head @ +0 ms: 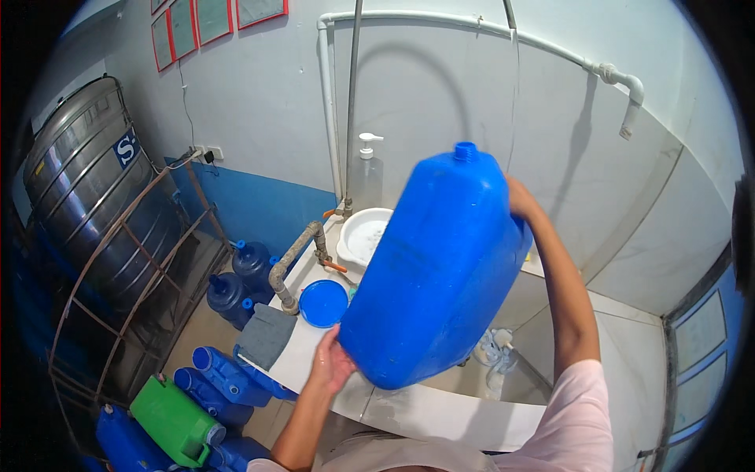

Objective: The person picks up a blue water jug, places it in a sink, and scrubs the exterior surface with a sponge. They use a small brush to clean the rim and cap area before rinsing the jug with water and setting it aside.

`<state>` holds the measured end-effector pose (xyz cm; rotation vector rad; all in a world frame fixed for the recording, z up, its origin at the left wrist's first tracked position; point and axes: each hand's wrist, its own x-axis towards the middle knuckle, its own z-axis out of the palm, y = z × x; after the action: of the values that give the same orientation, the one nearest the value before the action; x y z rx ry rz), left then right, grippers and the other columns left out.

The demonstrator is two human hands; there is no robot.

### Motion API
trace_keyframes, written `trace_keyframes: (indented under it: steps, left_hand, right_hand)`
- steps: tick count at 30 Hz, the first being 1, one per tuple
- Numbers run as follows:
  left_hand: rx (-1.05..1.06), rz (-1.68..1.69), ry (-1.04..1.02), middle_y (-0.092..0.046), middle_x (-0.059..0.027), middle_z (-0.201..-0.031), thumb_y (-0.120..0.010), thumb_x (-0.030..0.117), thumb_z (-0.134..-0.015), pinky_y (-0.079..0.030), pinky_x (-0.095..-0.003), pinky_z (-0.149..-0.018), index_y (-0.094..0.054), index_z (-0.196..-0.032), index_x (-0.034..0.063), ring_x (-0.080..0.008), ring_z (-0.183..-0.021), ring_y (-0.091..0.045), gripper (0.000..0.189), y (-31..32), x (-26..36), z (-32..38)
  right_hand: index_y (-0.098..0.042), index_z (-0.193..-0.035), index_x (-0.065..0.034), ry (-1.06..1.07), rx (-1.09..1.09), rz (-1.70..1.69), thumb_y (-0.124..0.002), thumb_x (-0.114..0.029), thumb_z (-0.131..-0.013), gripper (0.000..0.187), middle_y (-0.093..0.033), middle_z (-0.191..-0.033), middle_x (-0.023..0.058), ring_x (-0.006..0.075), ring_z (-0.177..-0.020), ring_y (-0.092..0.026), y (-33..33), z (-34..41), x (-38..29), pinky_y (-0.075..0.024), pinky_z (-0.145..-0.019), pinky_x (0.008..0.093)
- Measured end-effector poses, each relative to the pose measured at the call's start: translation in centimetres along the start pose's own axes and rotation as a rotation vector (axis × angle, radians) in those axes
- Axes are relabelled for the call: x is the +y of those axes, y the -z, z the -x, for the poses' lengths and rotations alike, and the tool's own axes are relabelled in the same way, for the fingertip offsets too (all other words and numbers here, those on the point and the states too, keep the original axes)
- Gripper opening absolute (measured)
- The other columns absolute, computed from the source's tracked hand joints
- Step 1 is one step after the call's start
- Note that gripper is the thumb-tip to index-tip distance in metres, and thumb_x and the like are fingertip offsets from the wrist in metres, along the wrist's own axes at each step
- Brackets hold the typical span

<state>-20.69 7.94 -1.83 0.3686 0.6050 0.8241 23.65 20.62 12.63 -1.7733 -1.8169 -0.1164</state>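
A large blue plastic jerrycan (436, 271) is held up over the counter and sink, tilted, with its uncapped threaded neck at the top. My left hand (335, 361) supports its lower left corner. At its upper right side is my right hand (519, 197), partly hidden behind the can, where the handle cannot be seen. A round blue lid (324, 303) lies on the white counter beside a folded grey cloth (268, 336). Behind the can stand a white basin (363, 233) with suds and a clear pump bottle (368, 174).
A thin stream of water falls from a metal spout (510, 16) behind the can. Pipes with orange-handled valves (335, 266) rise from the counter. In the sink lies a brush-like tool (501, 348) with a long handle. Blue jugs, a green jerrycan (175, 420) and a steel tank (106, 194) stand left.
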Motion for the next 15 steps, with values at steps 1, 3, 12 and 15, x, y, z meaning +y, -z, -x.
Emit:
trace_keyframes:
  steps: [1,3,12,15]
  left_hand:
    - [-0.032,-0.067,-0.089,-0.056,-0.0131,-0.113,-0.043,0.038,-0.09,-0.042,-0.0395,-0.086,-0.045,-0.121,0.0074,-0.0237,-0.101,-0.054,0.044,-0.4,1.2,0.6]
    - [-0.059,-0.186,-0.268,-0.056,-0.0158,-0.112,-0.042,0.038,-0.09,-0.043,-0.0393,-0.087,-0.043,-0.123,0.0074,-0.0246,-0.102,-0.054,0.045,-3.6,5.0,2.3]
    - [-0.22,-0.674,-0.777,-0.052,-0.0195,-0.115,-0.044,0.036,-0.09,-0.035,-0.0365,-0.098,-0.039,-0.127,0.0013,-0.0265,-0.111,-0.048,0.051,-14.8,7.8,-8.2]
    - [0.31,-0.574,-0.727,-0.052,-0.0099,-0.11,-0.045,0.027,-0.087,-0.043,-0.0312,-0.075,-0.046,-0.119,0.0014,-0.0196,-0.094,-0.05,0.04,-5.1,7.7,-16.6]
  right_hand:
    - [-0.052,-0.111,0.0043,-0.044,-0.034,-0.138,-0.054,-0.03,-0.08,0.047,-0.057,-0.108,0.0234,0.033,-0.098,-0.057,0.0,2.1,2.6,-0.0439,-0.084,0.0396]
    - [-0.049,-0.116,0.002,-0.23,-0.011,-0.568,-0.047,-0.027,-0.087,0.042,-0.055,-0.113,0.016,0.0288,-0.101,-0.053,-1.1,8.2,4.2,-0.042,-0.088,0.0391]
    - [-0.045,-0.12,-0.0009,-0.593,0.477,-1.469,-0.043,-0.029,-0.089,0.042,-0.051,-0.118,0.0143,0.0274,-0.105,-0.049,-10.5,30.1,6.7,-0.0391,-0.091,0.0382]
    - [-0.044,-0.121,-0.0019,-0.619,0.478,-1.496,-0.042,-0.03,-0.089,0.043,-0.049,-0.119,0.0137,0.0269,-0.107,-0.047,-13.6,31.1,5.6,-0.0382,-0.092,0.0379]
